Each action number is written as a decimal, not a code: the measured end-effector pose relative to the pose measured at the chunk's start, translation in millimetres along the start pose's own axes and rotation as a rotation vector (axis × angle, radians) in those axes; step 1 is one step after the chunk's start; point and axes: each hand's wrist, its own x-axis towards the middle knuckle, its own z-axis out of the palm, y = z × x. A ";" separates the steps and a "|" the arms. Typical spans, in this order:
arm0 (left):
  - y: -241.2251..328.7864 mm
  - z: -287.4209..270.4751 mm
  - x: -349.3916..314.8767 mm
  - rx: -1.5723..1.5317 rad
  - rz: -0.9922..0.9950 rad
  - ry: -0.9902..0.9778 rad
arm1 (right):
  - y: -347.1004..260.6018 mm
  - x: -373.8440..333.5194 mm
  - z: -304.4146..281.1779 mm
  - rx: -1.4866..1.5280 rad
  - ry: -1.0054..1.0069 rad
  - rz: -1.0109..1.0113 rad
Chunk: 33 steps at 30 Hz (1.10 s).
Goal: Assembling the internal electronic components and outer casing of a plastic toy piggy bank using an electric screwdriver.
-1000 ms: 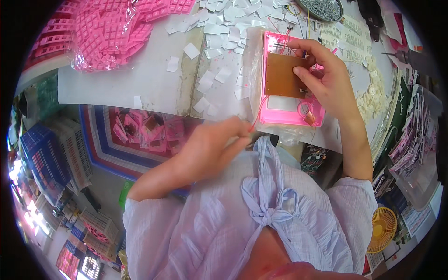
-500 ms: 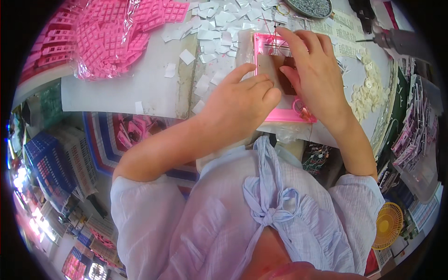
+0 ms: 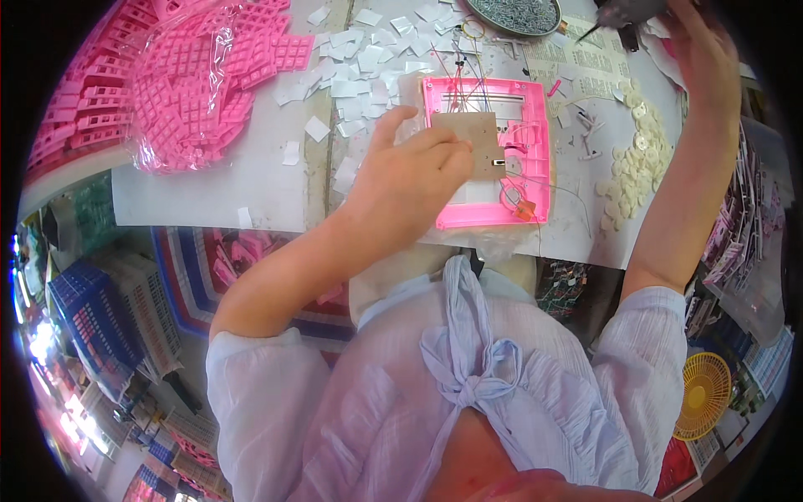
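Observation:
A shallow pink plastic casing (image 3: 539, 155) lies on the table in front of me, with a flat brown board (image 3: 477, 134) inside. My left hand (image 3: 414, 180) bears on the board's left side, most fingers bent down on it and one stretched toward the casing's left edge. Thin coloured wires (image 3: 473, 84) rise from the top of the casing. An orange-brown small part (image 3: 524, 209) with a wire sits in its lower right corner. At the upper right my right hand (image 3: 703, 54) is closed around a dark electric screwdriver (image 3: 631, 12), its bit pointing down-left, away from the casing.
White paper squares (image 3: 368, 58) are scattered behind the casing. A round tray of screws (image 3: 523, 12) stands at the back. Cream discs (image 3: 640, 146) are heaped on the right. Bagged pink parts (image 3: 196, 92) fill the left. A striped blue, white and red container (image 3: 180, 268) stands below the table edge.
My right hand has left the casing for the upper right and taken hold of the electric screwdriver, which has shifted left. The brown board now lies more exposed; my left hand stays on it.

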 end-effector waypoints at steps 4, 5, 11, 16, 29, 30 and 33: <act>-0.4 7.8 -6.2 -0.212 -0.178 0.070 | 31.2 -43.4 25.8 0.503 -0.343 -0.016; 1.2 11.2 -7.6 -0.220 -0.186 0.118 | 32.1 -59.5 31.0 0.620 -0.413 0.013; 11.0 26.8 -16.2 -0.173 -0.201 0.222 | 6.0 -130.3 54.5 0.781 -0.432 0.093; 8.3 31.1 -16.9 -0.188 -0.188 0.276 | 11.1 -137.3 58.3 0.833 -0.433 0.140; 3.2 32.7 -17.4 -0.188 -0.149 0.300 | 16.1 -146.1 68.2 0.818 -0.393 0.145; 3.0 30.5 -16.9 -0.187 -0.142 0.288 | 15.7 -146.2 67.2 0.787 -0.392 0.145; 3.7 27.9 -16.1 -0.166 -0.125 0.263 | 19.1 -141.6 58.9 0.758 -0.389 0.111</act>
